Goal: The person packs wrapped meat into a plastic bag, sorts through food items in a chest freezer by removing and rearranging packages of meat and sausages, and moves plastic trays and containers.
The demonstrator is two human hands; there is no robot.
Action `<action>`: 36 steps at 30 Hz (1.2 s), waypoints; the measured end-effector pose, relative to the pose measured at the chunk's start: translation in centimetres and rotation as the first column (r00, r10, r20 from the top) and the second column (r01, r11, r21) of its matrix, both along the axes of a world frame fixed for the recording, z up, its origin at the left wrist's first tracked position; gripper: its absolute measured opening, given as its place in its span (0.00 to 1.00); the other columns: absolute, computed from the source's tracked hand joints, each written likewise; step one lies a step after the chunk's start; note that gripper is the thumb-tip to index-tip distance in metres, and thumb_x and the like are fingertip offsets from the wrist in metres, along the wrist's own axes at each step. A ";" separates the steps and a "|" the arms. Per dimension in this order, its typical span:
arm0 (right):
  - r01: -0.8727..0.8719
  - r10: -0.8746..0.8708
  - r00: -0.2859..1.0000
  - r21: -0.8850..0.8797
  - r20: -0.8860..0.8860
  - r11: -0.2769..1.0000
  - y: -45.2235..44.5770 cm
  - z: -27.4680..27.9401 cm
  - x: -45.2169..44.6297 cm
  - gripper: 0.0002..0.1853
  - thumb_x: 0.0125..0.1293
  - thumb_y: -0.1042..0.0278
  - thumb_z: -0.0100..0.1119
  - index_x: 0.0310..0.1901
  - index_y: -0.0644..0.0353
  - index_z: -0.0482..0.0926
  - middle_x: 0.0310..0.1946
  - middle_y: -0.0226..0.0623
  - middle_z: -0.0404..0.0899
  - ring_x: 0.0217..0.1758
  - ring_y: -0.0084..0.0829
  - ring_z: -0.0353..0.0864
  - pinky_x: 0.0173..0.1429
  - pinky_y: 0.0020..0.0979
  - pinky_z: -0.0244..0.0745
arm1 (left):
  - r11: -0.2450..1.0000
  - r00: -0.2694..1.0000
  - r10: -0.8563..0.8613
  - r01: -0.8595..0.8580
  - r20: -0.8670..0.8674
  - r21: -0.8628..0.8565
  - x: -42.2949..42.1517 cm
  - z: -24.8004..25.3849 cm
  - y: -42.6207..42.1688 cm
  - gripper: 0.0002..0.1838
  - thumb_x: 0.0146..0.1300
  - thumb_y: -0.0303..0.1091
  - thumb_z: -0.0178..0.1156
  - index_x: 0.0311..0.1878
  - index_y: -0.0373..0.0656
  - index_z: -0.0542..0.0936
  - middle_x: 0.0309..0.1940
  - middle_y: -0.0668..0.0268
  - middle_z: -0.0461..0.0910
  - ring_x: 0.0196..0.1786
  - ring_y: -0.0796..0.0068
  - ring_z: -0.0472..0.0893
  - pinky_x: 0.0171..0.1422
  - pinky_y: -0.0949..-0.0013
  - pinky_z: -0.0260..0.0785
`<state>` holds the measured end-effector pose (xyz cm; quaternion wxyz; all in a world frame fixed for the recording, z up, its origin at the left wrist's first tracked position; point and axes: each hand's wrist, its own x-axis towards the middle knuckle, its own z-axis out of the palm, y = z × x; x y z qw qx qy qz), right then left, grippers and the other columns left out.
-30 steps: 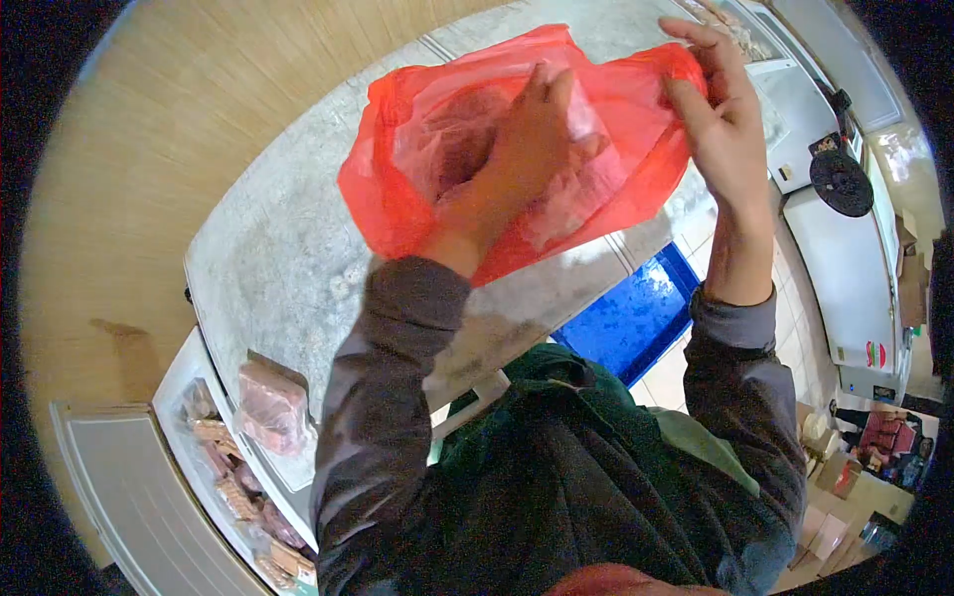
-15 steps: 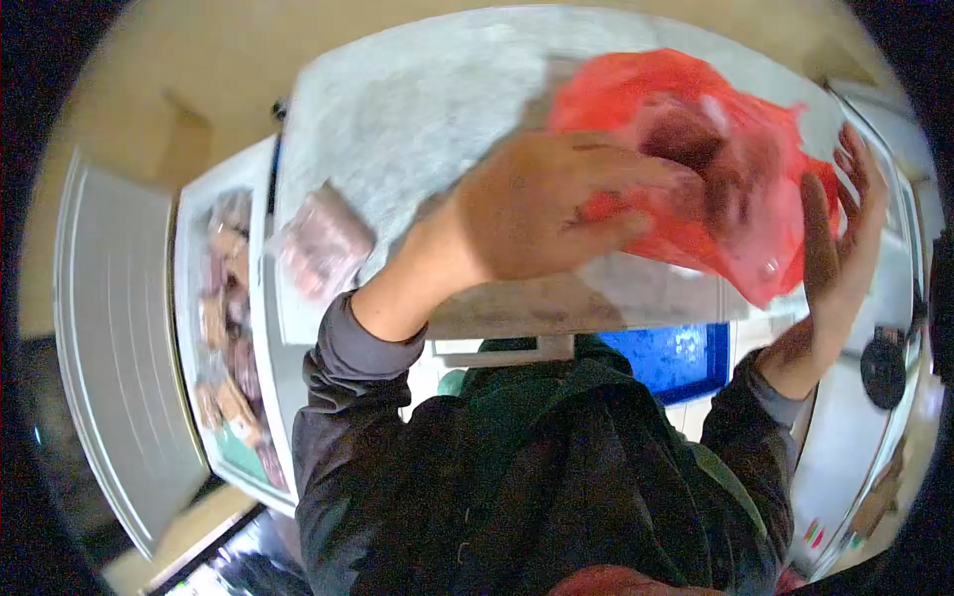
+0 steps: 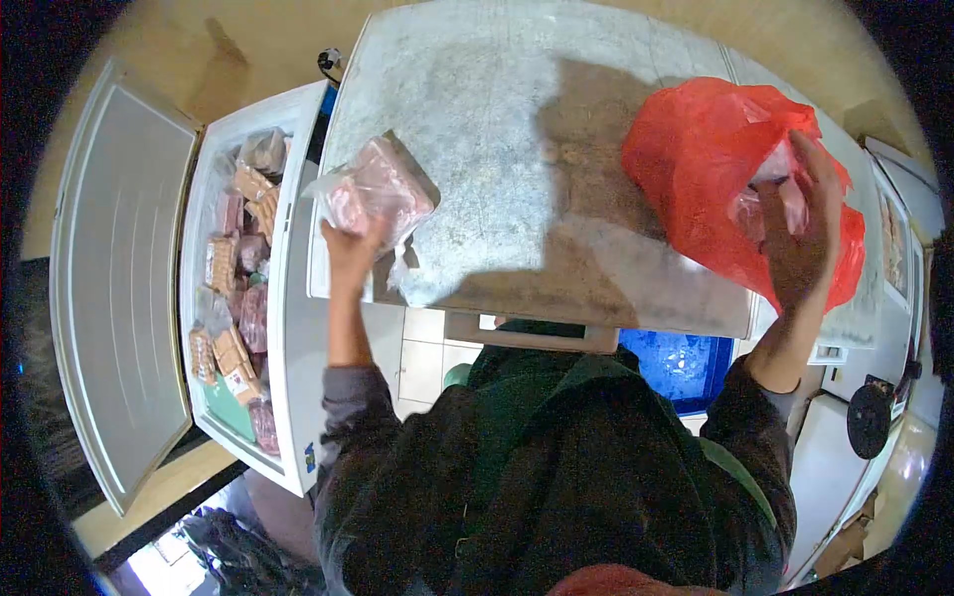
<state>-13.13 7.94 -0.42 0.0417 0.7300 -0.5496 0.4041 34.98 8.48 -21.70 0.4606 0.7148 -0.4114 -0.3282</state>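
Note:
A pinkish block of meat in clear plastic, the meat packet (image 3: 383, 189), is at the left end of the worn white top. My left hand (image 3: 350, 256) grips its near edge, thumb over the top and the other fingers at the left side. At the right, a crumpled red plastic bag (image 3: 686, 169) has its mouth facing right and toward me. More pinkish plastic-wrapped pieces (image 3: 750, 214) show inside it. My right hand (image 3: 807, 223) is at the bag's mouth, thumb and fingers apart; the fingertips are partly lost against the bag and its contents.
To the left stands a white chest freezer (image 3: 298, 397), its lid (image 3: 124, 288) raised, with several wrapped packets (image 3: 237, 268) inside. The worn white top (image 3: 477, 169) stretches between my hands. Below its near edge is a blue tray (image 3: 681, 368). A black round object (image 3: 871, 419) is at the right.
My left hand has moved left from the red bag to the meat packet. My right hand has gone from the bag's right edge into its mouth. The view has shifted.

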 end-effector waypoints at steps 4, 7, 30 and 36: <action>-0.058 0.061 0.984 -0.022 0.165 0.998 1.5 -0.3 3.3 0.23 0.55 0.80 0.56 0.55 0.63 0.69 0.55 0.41 0.69 0.59 0.35 0.68 0.61 0.35 0.65 | 0.991 0.981 -0.060 0.080 0.182 -0.108 -3.7 0.5 3.2 0.46 0.42 0.38 0.72 0.56 0.19 0.55 0.50 0.43 0.70 0.53 0.55 0.73 0.58 0.62 0.65; -0.023 0.006 0.988 -0.107 -0.151 0.994 2.9 -1.4 4.0 0.21 0.51 0.78 0.58 0.50 0.62 0.72 0.53 0.44 0.71 0.55 0.40 0.70 0.58 0.39 0.64 | 0.938 0.845 -0.146 -0.047 0.514 0.343 -2.2 0.0 4.0 0.26 0.50 0.39 0.64 0.46 0.27 0.72 0.36 0.50 0.79 0.44 0.58 0.79 0.49 0.61 0.69; -0.504 0.494 0.852 0.018 0.173 0.863 6.1 -8.5 9.0 0.35 0.49 0.67 0.61 0.61 0.51 0.60 0.58 0.49 0.61 0.59 0.53 0.63 0.59 0.46 0.63 | 0.950 0.942 -0.282 0.249 -0.181 -0.187 -7.0 14.3 3.7 0.15 0.63 0.43 0.51 0.38 0.39 0.74 0.24 0.68 0.69 0.25 0.82 0.67 0.27 0.79 0.59; -0.569 0.584 0.767 -0.138 0.266 0.811 9.3 -1.6 7.3 0.57 0.31 0.48 0.74 0.66 0.48 0.53 0.61 0.61 0.51 0.65 0.61 0.52 0.64 0.56 0.51 | 0.979 0.926 -0.176 0.130 -0.333 -0.156 -16.9 23.7 7.1 0.21 0.58 0.48 0.54 0.47 0.41 0.73 0.36 0.65 0.73 0.34 0.76 0.71 0.39 0.72 0.67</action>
